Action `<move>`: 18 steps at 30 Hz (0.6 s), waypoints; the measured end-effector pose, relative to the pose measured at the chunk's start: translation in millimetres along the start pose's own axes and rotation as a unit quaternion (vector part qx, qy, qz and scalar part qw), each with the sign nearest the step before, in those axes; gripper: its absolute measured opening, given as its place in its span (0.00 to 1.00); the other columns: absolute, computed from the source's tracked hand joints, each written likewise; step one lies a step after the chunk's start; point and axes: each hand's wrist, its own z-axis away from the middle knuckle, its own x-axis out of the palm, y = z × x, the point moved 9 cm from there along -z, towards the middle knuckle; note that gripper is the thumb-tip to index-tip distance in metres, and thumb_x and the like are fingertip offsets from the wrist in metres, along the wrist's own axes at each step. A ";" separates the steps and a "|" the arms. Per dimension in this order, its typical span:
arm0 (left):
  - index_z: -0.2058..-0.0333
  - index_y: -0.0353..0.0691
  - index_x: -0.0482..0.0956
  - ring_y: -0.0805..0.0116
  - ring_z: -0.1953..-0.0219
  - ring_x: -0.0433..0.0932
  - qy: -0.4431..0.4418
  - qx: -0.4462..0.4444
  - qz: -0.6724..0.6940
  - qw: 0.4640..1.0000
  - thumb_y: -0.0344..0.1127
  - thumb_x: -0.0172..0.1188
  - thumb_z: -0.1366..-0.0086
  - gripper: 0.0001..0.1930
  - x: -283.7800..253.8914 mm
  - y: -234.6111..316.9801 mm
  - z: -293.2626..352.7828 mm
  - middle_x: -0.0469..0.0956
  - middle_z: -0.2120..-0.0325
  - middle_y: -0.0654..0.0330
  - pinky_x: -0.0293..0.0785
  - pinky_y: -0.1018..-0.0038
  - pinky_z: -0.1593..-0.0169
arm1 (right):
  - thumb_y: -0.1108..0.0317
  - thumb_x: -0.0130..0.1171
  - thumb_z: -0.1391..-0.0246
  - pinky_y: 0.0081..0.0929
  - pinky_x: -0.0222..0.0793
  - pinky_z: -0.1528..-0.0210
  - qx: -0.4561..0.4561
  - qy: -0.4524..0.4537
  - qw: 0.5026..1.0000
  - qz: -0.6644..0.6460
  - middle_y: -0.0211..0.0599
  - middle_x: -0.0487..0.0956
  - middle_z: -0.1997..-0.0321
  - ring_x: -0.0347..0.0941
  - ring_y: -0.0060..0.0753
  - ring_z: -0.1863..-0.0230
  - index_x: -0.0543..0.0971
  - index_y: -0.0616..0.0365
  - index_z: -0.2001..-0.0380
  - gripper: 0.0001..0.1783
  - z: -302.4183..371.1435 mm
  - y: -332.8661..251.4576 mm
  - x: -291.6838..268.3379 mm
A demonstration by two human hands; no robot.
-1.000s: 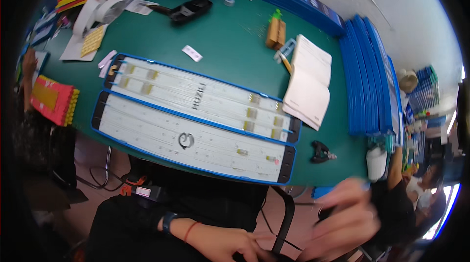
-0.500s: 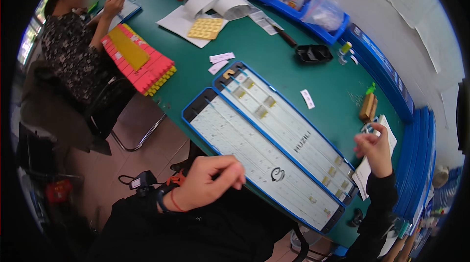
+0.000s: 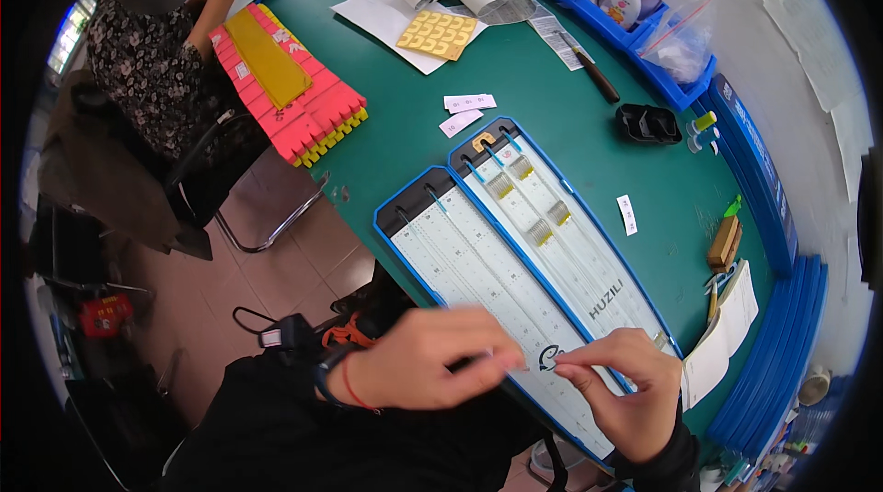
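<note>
A long flat two-panel case (image 3: 533,262) with blue edges, white ruled faces and dark end strips lies slanted across the near part of the table. Over its lower half, my left hand (image 3: 441,359) is closed in a pinch, slightly blurred. Facing it from the right, my right hand (image 3: 635,391) pinches thumb against forefinger. The fingertips of both hands are close together but apart; anything they hold is too fine to make out. Small clear yellowish pieces (image 3: 539,233) sit on the right panel, with thin blue straps (image 3: 494,155) at its far end.
Pink-and-yellow foam blocks (image 3: 317,115) lie at the left, beside a seated person (image 3: 152,78). White label strips (image 3: 627,215), a knife (image 3: 598,78), a black tray (image 3: 648,124) and a wooden block (image 3: 725,244) surround the case. Blue cases (image 3: 777,354) stand along the right.
My right hand has come left and down from the table's right side, over the case. My left hand has moved right toward it. The view has shifted, so the table things appear displaced.
</note>
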 end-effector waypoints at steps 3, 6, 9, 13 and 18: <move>0.57 0.38 0.78 0.56 0.61 0.75 0.230 0.021 -0.291 0.928 0.28 0.56 0.41 0.12 -68.6 -8.0 -7.6 0.78 0.63 0.56 0.67 0.68 0.51 | 0.76 0.67 0.55 0.25 0.69 0.65 0.002 0.046 0.998 -0.045 0.38 0.81 0.73 0.77 0.31 0.71 0.84 0.59 0.73 0.04 -18.5 12.2 -6.4; 0.56 0.39 0.78 0.56 0.59 0.74 0.290 -0.017 -0.364 0.885 0.26 0.55 0.42 0.14 -95.5 -37.2 2.5 0.78 0.62 0.57 0.65 0.68 0.49 | 0.72 0.65 0.51 0.19 0.70 0.69 0.037 0.030 0.992 -0.118 0.37 0.80 0.73 0.77 0.24 0.71 0.83 0.63 0.70 0.05 -53.6 27.0 15.7; 0.56 0.39 0.78 0.59 0.60 0.74 0.283 -0.041 -0.311 0.906 0.24 0.54 0.42 0.14 -97.5 -51.0 3.2 0.78 0.64 0.58 0.65 0.68 0.52 | 0.70 0.64 0.49 0.18 0.71 0.73 0.065 0.019 0.979 -0.192 0.37 0.80 0.73 0.76 0.22 0.74 0.82 0.64 0.70 0.08 -86.3 37.8 51.7; 0.56 0.41 0.79 0.62 0.61 0.74 0.264 -0.031 -0.321 0.909 0.26 0.56 0.43 0.15 -92.2 -52.5 0.1 0.79 0.64 0.61 0.64 0.69 0.54 | 0.68 0.65 0.50 0.16 0.68 0.74 0.097 -0.014 0.977 -0.192 0.35 0.79 0.78 0.73 0.19 0.78 0.82 0.66 0.72 0.09 -111.7 40.5 85.6; 0.56 0.44 0.80 0.64 0.61 0.73 0.256 0.002 -0.355 0.899 0.30 0.58 0.46 0.16 -88.8 -56.0 4.3 0.80 0.61 0.64 0.62 0.69 0.53 | 0.68 0.65 0.51 0.15 0.67 0.75 0.085 0.009 0.984 -0.154 0.33 0.79 0.80 0.72 0.17 0.79 0.82 0.66 0.72 0.09 -117.1 42.1 87.5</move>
